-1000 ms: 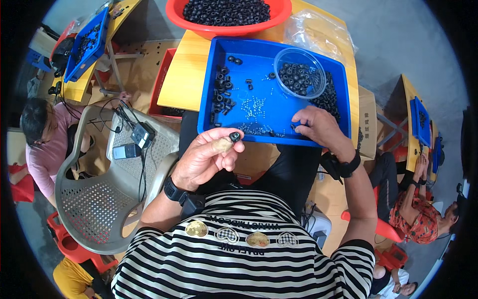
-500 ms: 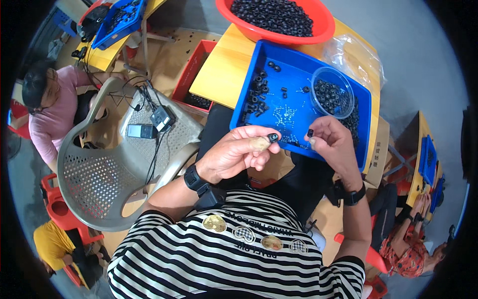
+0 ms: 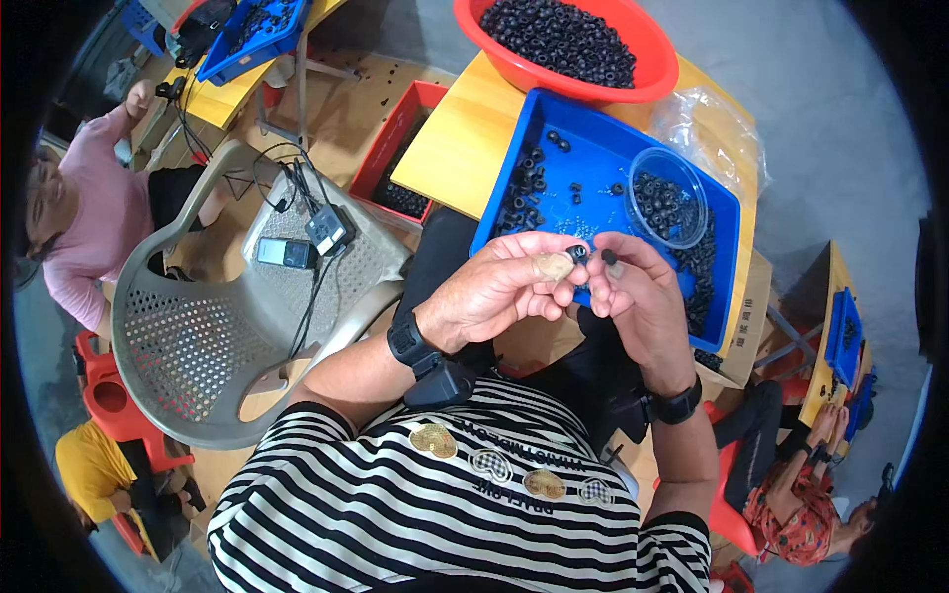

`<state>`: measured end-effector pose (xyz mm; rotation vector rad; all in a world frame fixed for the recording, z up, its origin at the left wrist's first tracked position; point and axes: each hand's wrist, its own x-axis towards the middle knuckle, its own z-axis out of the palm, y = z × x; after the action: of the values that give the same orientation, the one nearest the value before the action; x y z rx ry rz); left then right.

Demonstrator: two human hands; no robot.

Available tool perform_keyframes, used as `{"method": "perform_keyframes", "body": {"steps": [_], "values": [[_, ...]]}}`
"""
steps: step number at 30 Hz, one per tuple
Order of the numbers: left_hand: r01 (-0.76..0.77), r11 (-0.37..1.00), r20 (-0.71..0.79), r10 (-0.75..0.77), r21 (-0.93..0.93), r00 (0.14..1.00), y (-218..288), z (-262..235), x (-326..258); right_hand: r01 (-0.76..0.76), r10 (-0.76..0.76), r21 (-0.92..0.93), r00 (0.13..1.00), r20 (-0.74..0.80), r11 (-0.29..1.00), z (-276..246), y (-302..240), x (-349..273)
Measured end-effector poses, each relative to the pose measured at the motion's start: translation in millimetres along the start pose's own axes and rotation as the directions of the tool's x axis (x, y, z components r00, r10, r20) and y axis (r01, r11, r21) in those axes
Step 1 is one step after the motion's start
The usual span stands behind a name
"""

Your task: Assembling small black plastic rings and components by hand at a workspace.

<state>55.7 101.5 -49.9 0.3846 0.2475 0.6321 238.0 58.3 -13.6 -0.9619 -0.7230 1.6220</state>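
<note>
Hands: left hand (image 3: 499,292) and right hand (image 3: 641,296) are raised together in front of the chest, fingertips almost meeting, above the near edge of a blue tray (image 3: 593,163).
Left fingers: curled and pressed together, thumb and forefinger pinching a small black ring (image 3: 577,254) at their tips; a pale round piece (image 3: 554,265) sits just behind the ring, against the same fingers.
Right fingers: bent inward, tips pinching a second small black part (image 3: 609,257) just beside the ring; whether the two parts touch is too small to tell.
Change: one second ago the right hand lay in the tray among the loose parts while the left hand held its ring alone; half a second ago it was lifting; now it has come up level with the left fingertips. This suggests a part has been picked and is being brought to the ring for fitting.
Beyond the fingers: the tray holds scattered black rings and a clear round tub (image 3: 668,196) of more, past the right fingertips.
Farther off: a red basin (image 3: 633,84) heaped with black rings on a yellow table (image 3: 450,158).
Left of the left hand: a beige plastic chair (image 3: 188,336) with a phone and cables on its seat.
Others: seated people at the far left and lower right.
</note>
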Motion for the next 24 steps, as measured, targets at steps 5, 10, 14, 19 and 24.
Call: {"method": "perform_keyframes", "body": {"steps": [5,10,14,19,24], "values": [[0.010,1.000,0.035,-0.010,-0.012,0.999,-2,-2,1,0.026,-0.025,-0.042,0.999,0.034,0.999,-1,-3,-6],[0.009,0.999,0.033,-0.008,-0.043,0.999,-3,0,3,0.009,-0.008,-0.046,0.999,0.035,0.999,1,-1,-4],[-0.086,0.995,-0.071,0.082,-0.053,0.994,-4,8,16,0.140,-0.141,-0.021,0.988,-0.061,0.990,6,8,7],[-0.114,0.986,-0.128,0.099,-0.118,0.987,-4,7,30,0.198,-0.186,0.067,0.970,-0.157,0.978,4,11,12],[-0.125,0.979,-0.091,0.111,-0.163,0.990,-4,0,32,0.157,-0.136,0.141,0.980,-0.147,0.978,3,9,6]]}}
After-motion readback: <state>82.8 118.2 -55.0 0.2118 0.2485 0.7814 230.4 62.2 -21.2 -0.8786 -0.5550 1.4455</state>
